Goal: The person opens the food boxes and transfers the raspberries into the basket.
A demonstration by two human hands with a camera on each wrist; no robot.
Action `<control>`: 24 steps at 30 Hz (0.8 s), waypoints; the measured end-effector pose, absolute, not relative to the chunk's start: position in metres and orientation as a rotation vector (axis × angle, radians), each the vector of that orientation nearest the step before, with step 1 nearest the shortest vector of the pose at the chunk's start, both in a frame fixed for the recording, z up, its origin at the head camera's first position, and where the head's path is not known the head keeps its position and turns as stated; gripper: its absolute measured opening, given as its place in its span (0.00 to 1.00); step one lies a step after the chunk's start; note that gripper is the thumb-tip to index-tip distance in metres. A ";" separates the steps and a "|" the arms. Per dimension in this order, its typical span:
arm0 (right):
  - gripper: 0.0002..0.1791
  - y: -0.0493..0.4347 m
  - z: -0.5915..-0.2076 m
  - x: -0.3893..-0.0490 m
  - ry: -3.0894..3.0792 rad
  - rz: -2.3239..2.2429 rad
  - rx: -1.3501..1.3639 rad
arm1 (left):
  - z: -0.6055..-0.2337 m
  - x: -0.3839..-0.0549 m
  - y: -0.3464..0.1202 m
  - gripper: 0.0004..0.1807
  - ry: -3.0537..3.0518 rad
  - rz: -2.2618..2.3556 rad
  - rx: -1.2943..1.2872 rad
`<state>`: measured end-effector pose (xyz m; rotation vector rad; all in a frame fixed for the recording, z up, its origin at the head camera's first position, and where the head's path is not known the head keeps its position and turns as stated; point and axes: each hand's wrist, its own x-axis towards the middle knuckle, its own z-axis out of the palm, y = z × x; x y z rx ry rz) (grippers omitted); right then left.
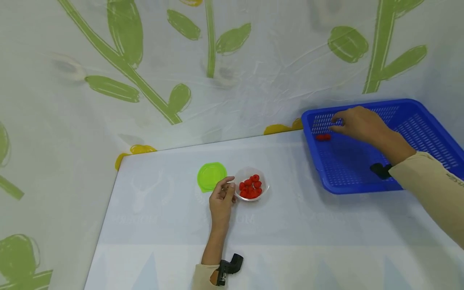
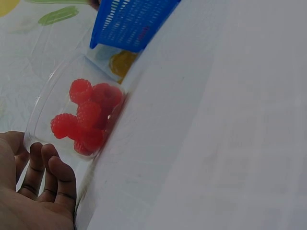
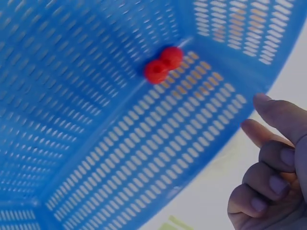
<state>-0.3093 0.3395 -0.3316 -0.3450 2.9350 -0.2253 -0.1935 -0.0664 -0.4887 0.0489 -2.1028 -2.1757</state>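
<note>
A clear plastic bowl [image 1: 266, 186] holds several red raspberries [image 1: 250, 187] on the white table. My left hand [image 1: 222, 201] grips the bowl's left rim between thumb and fingers; the left wrist view shows the fingertips [image 2: 61, 167] right at the bowl's wall. Over the left part of a blue basket [image 1: 326, 177] hangs my right hand [image 1: 360, 123], with thumb and index finger apart and nothing between them. Its other fingers are bent in. Two raspberries [image 3: 163, 65] lie together inside the basket, in a corner along its wall.
Just left of the bowl lies a bright green lid [image 1: 211, 176], flat on the table [image 1: 163, 209]. Behind the table rises a pale wall covering [image 1: 275, 80] with painted green leaves. The perforated basket stands at the table's back right, against this covering.
</note>
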 end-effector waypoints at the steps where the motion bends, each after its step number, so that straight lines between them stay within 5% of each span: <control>1: 0.21 0.338 -0.331 -0.307 2.942 -0.241 -0.346 | -0.489 -0.193 -0.067 0.14 -2.103 -2.180 0.050; 24: 0.13 0.250 -0.316 -0.242 2.992 -0.569 -0.569 | -0.457 -0.184 -0.066 0.14 -2.103 -2.210 0.039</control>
